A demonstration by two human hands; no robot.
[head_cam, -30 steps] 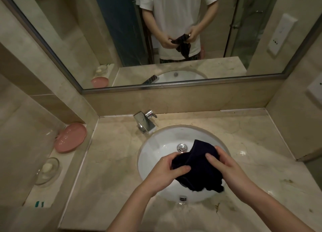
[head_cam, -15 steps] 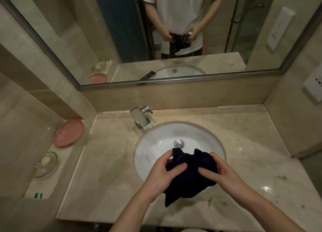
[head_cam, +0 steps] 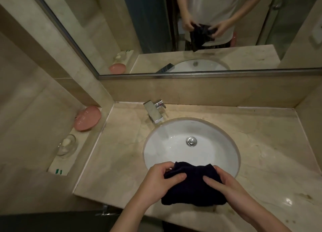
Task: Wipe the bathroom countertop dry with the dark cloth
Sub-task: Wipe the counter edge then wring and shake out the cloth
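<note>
The dark cloth (head_cam: 192, 186) is bunched between both hands above the front edge of the beige marble countertop (head_cam: 118, 162). My left hand (head_cam: 160, 179) grips its left side, thumb on top and fingers curled under. My right hand (head_cam: 224, 183) grips its right side the same way. The cloth hangs over the near rim of the white basin (head_cam: 174, 144). Wet spots glint on the countertop at the front right.
A chrome faucet (head_cam: 154, 112) stands behind the basin at the left. A pink soap dish (head_cam: 88, 118) and a clear dish with soap (head_cam: 67, 144) sit on the lower left ledge. A mirror (head_cam: 191, 31) spans the back wall. Walls enclose both sides.
Both hands have drawn the cloth back from over the basin toward the front edge of the counter and bunched it wider between them.
</note>
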